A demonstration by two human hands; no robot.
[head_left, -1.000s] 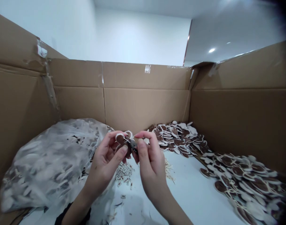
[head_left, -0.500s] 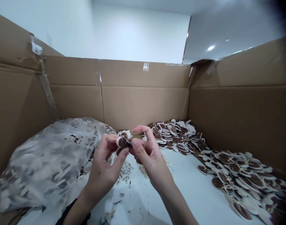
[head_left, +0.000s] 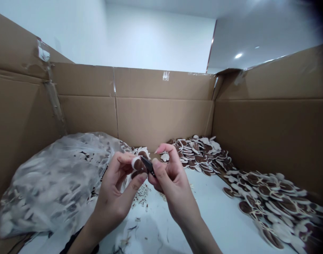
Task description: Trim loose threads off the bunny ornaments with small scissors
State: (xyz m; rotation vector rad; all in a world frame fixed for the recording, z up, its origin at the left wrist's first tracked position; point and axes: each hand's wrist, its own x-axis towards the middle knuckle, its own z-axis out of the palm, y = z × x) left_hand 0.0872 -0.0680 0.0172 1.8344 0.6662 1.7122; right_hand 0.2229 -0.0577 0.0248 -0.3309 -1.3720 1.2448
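In the middle of the head view, my left hand [head_left: 116,188] pinches a brown piece with a white edge [head_left: 137,164] between thumb and fingers. My right hand [head_left: 174,180] grips a small dark pointed tool [head_left: 148,165], its index finger raised and bent. The tool's tip touches or lies right at the brown piece. Both hands are above the white table [head_left: 203,208]. Fingers hide part of the piece and the tool's rear end.
A clear plastic bag [head_left: 55,180] full of pieces lies on the left. Brown-and-white pieces are heaped at the back [head_left: 195,153] and at the right [head_left: 275,201]. Small scraps [head_left: 142,195] are scattered near the hands. Cardboard walls [head_left: 161,116] surround the table.
My right hand has shifted slightly right, away from my left hand, and more of the dark tool shows. My left hand still holds the brown piece, turned a little.
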